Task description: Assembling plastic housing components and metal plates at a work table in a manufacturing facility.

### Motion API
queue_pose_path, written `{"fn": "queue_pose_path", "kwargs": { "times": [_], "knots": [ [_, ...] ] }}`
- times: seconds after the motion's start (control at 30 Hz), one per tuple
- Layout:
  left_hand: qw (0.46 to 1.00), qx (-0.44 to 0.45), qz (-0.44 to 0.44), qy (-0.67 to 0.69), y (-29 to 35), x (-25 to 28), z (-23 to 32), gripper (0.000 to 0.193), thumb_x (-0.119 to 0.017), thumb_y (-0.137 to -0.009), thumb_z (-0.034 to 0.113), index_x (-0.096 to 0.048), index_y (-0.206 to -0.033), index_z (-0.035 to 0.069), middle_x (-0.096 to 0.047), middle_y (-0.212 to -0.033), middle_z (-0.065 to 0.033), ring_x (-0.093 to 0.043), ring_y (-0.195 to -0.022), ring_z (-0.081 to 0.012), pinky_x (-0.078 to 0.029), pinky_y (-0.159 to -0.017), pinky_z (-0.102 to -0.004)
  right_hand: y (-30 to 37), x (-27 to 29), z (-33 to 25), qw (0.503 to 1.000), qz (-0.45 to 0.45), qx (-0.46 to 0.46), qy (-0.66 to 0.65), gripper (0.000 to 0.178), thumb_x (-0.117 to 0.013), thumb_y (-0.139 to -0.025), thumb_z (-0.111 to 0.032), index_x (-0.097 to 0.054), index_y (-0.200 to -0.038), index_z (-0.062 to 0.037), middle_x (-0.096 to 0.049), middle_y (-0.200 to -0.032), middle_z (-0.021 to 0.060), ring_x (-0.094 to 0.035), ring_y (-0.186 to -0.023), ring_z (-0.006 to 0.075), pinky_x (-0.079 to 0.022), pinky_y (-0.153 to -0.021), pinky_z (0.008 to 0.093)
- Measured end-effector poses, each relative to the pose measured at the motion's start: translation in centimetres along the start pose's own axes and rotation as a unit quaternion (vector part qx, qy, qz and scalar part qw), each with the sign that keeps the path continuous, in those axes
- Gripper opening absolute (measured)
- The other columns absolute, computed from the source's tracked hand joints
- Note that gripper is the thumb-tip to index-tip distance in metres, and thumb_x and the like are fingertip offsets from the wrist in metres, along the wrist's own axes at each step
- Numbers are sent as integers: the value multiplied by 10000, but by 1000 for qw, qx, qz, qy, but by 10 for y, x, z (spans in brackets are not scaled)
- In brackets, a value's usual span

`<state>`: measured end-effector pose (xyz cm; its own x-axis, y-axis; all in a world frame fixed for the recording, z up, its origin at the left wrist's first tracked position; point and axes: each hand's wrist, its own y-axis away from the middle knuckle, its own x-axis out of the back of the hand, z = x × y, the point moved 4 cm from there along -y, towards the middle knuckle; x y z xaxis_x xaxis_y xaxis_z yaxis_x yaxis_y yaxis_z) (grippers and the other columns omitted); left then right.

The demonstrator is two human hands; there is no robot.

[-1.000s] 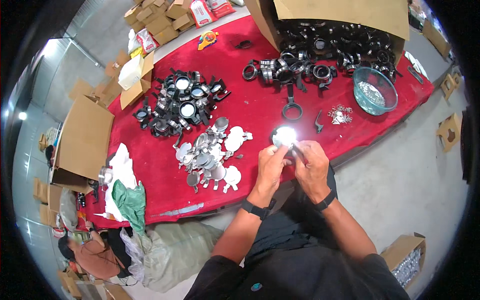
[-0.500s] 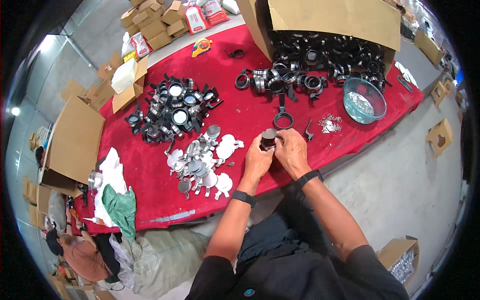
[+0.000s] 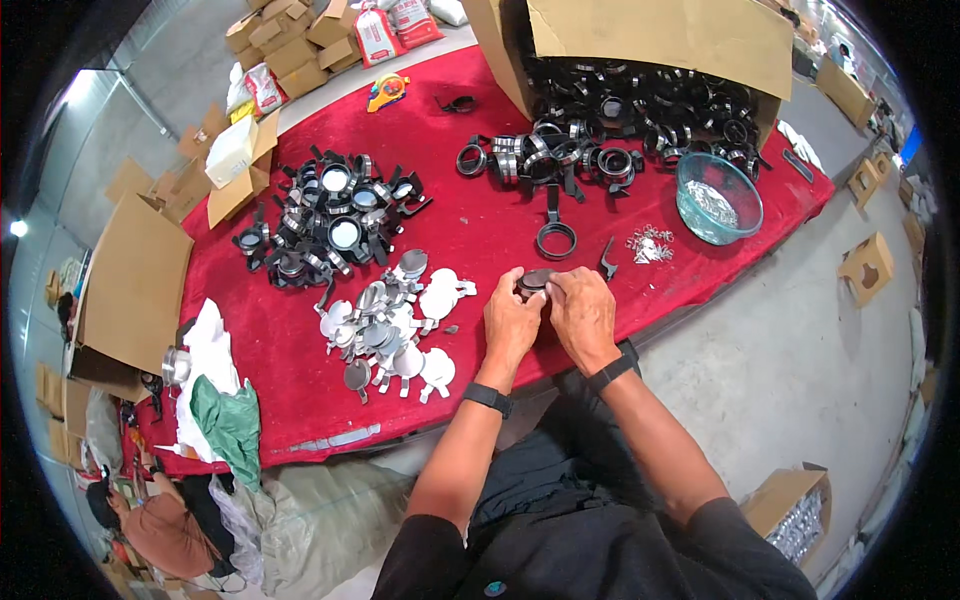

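Both hands grip a small round dark ring fitting with a grey disc point(image 3: 535, 280) lying across its top. My left hand point(image 3: 511, 318) closes round its left side, while the fingers and thumb of my right hand point(image 3: 583, 315) press at its right edge. The underside of the fitting is hidden by my fingers. Just beyond my hands lies a black ring with a handle point(image 3: 556, 240). A small black lever point(image 3: 608, 259) rests right of it, near a heap of small metal clips point(image 3: 650, 245). Left of my hands is a pile of grey and white tabbed discs point(image 3: 380, 335).
A pile of black ring assemblies point(image 3: 335, 220) sits at the far left. More rings spill from a large cardboard box point(image 3: 650, 35) at the back. A clear bowl point(image 3: 720, 200) with metal bits stands near the right edge. A person point(image 3: 165, 530) is at the lower left.
The grey disc, raised and tilted above the ring half a second ago, now lies lower and flatter. My right fingers have moved over its edge. The whole view has shifted slightly.
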<state>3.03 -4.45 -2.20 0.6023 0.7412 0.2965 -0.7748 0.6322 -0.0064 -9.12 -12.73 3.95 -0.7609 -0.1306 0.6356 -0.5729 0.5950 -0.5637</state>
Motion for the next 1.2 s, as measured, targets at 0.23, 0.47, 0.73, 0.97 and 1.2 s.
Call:
{"fn": "queue_pose_path", "kwargs": {
  "times": [0.23, 0.47, 0.73, 0.97, 1.2],
  "knots": [
    [1000, -7, 7, -25, 5, 0, 7, 642, -800, -940, 76, -550, -1505, -99, -724, -1375, -273, -763, -1187, -279, -605, -1015, -374, 2, -4, 3, 1000, 15, -6, -4, 129, -778, -900, -89, -788, -1013, -26, -692, -919, 170, -672, -909, 383, -550, -822, 510],
    [995, -42, 41, -86, 9, 1, 16, 484, -815, -946, 160, -708, -1376, -36, -818, -1174, -190, -793, -1056, -222, -611, -920, -364, 5, 2, 3, 1000, -1, -8, 20, 96, -738, -922, -95, -781, -971, -25, -692, -908, 175, -680, -906, 383, -560, -808, 511],
    [993, -63, 33, -91, 8, -3, 17, 510, -818, -944, 200, -718, -1398, -11, -821, -1161, -185, -792, -1019, -216, -607, -913, -367, 4, 0, 8, 998, -36, -6, 51, 86, -726, -889, -75, -769, -936, -18, -688, -925, 169, -659, -928, 376, -556, -816, 505],
    [987, -96, 16, -125, 6, 4, 14, 454, -785, -947, 179, -752, -1367, 9, -786, -1287, -218, -772, -1176, -279, -591, -1012, -385, 5, 3, 3, 999, -19, -28, -11, 92, -717, -895, -83, -744, -919, 2, -670, -978, 187, -652, -954, 393, -549, -835, 519],
    [982, -107, -11, -158, 19, 14, 32, 450, -777, -953, 185, -750, -1366, 8, -719, -1416, -251, -707, -1312, -364, -561, -1104, -417, -5, -14, 53, 830, -149, -387, -373, 403, -740, -1034, -341, -804, -895, 32, -814, -898, 146, -750, -767, 248, -582, -753, 394]
  ]
}}
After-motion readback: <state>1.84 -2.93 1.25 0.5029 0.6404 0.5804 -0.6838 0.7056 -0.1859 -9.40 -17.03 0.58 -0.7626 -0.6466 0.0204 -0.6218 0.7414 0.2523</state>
